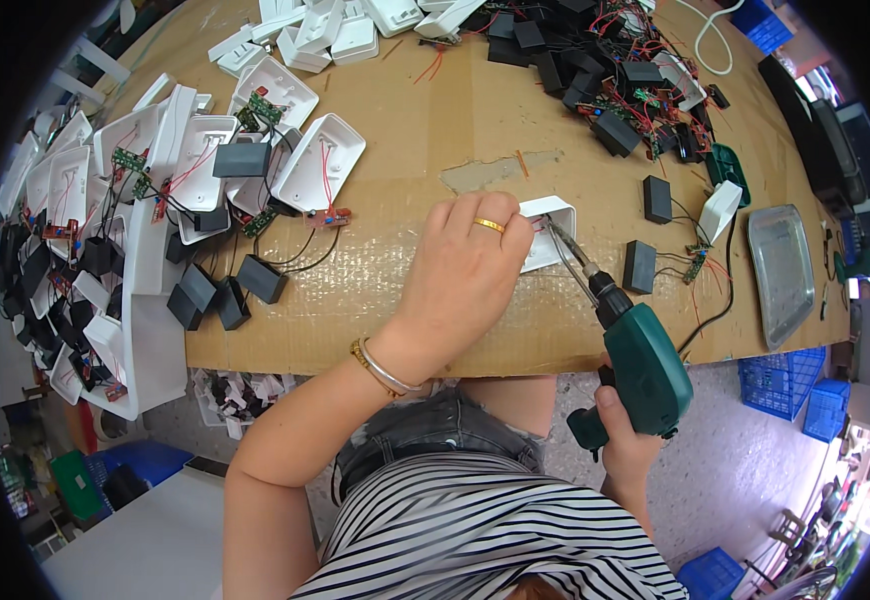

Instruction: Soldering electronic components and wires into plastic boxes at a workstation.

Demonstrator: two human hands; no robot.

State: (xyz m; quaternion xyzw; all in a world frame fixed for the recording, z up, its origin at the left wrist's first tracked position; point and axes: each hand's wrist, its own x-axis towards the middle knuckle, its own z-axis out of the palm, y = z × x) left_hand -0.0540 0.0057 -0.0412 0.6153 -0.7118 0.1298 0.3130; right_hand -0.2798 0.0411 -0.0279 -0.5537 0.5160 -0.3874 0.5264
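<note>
The person's left hand (pixel 470 270) is curled tight around the left end of a small, white, box-shaped plastic shell (pixel 545 255), but the fingertips are hidden. The shell is over the middle of the brown, cardboard-covered table (pixel 375 310), with its open side facing up. The right hand (pixel 627 440) is wrapped around the handle of a dark green and black plastic soldering gun (pixel 647 365), just past the table's near edge. The gun's thin metal tip reaches into the shell, but what it touches is too small to tell. Just right of the shell sits a black, block-shaped box (pixel 639 267), with wires going to a little green circuit board (pixel 696 263). Farther right lies a grey metal tray (pixel 781 270).
</note>
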